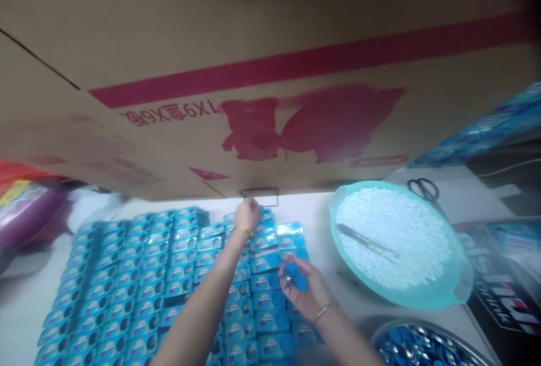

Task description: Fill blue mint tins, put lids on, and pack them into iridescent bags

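My left hand (247,215) reaches to the far end of the rows of small blue boxes (143,270), fingers curled down at a box near the carton. What its fingertips hold, if anything, is hidden. Palm up over the right-hand rows, my right hand (305,290) cups several small round blue-and-silver pieces (299,280). The boxes stand in tight rows, many with a round opening on top that shows dark or silvery. More round blue-and-silver pieces (416,349) fill a metal bowl at the lower right. The picture is somewhat blurred.
A large printed carton (253,73) walls off the far side. On the right stands a turquoise basin (456,292) of white granules (393,225), a tweezers-like metal tool (366,241) lying in it. Black-handled scissors (422,188) lie behind; a purple object (34,216) is far left.
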The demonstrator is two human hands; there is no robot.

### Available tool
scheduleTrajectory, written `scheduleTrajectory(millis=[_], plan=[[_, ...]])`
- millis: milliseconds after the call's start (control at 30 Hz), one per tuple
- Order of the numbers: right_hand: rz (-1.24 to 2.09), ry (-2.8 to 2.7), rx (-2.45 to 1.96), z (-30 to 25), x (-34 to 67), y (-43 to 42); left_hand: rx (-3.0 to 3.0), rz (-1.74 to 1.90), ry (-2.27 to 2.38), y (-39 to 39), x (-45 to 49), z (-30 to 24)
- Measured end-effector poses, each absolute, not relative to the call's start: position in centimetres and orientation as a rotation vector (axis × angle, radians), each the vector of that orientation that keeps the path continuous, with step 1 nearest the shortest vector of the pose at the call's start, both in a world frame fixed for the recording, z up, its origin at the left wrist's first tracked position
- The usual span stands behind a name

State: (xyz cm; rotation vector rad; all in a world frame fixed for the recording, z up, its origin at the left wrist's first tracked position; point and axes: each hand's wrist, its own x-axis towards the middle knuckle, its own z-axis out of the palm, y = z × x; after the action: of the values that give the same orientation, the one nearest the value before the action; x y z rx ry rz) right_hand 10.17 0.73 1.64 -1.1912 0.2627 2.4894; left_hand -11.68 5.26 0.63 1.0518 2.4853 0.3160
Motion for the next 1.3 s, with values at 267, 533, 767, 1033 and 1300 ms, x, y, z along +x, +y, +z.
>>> scheduleTrajectory(millis=[267, 533, 767, 1033, 1300], plan=[[2.419, 0.130, -1.279, 1.4, 10.4, 1.1, 1.133, -0.127, 2.383, 7.8, -10.4, 0.3], [2.411, -0.373, -1.212, 0.8, 9.3, 2.0, 1.091, -0.400, 2.386, 8.8, -11.7, 0.2], [2.437, -0.290, -1.183, 0.2, 9.1, 2.2, 1.497, 0.154, 2.361, 4.5, -7.5, 2.2], [2.334, -0.354, -1.361, 0.3, 7.0, -0.2, 1.434, 0.633, 2.140, -3.2, -3.2, 3.6], [2.410, -0.618, -1.275, 0.8, 6.1, 0.4, 0.922, 0.107, 2.570, 2.3, -15.6, 0.9]])
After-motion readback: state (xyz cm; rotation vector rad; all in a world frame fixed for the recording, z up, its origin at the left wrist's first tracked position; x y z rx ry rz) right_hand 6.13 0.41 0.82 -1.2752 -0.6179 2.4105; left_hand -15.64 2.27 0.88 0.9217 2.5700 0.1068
